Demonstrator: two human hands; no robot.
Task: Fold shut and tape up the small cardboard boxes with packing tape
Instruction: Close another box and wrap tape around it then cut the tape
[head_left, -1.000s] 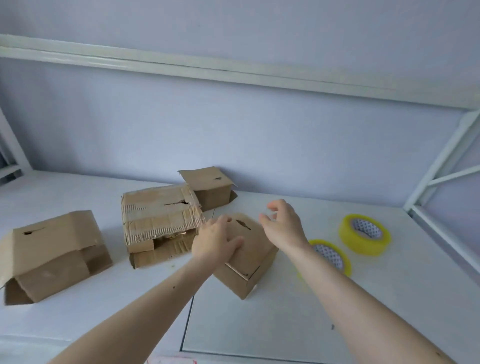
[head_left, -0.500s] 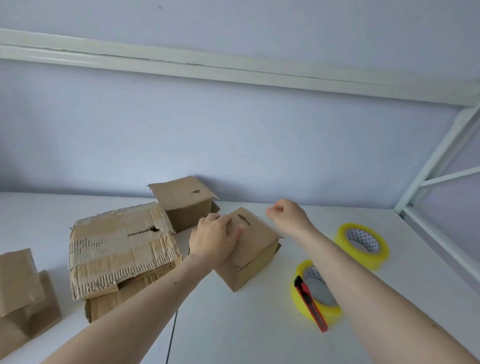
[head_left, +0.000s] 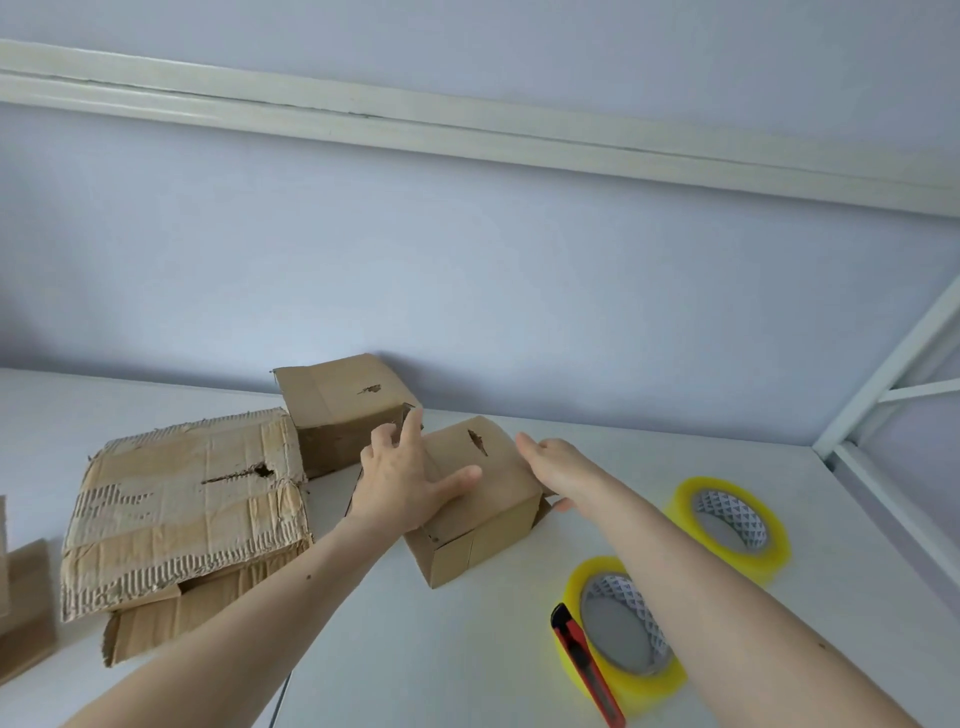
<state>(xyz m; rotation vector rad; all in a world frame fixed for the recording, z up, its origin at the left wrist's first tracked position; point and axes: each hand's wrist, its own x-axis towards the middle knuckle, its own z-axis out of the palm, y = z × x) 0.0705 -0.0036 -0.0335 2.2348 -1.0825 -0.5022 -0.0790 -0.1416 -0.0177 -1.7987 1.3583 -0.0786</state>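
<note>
Your left hand (head_left: 402, 486) is pressing flat, fingers spread, on the small box (head_left: 480, 506); your right hand (head_left: 558, 467) is touching its right side, fingers straight.

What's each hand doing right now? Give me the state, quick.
Left hand: open, fingers spread, resting flat on top of the small cardboard box.
Right hand: open, fingers straight, against the box's right side; holds nothing.

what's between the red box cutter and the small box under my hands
Only bare white table separates the red box cutter and the small box, in the head view.
</note>
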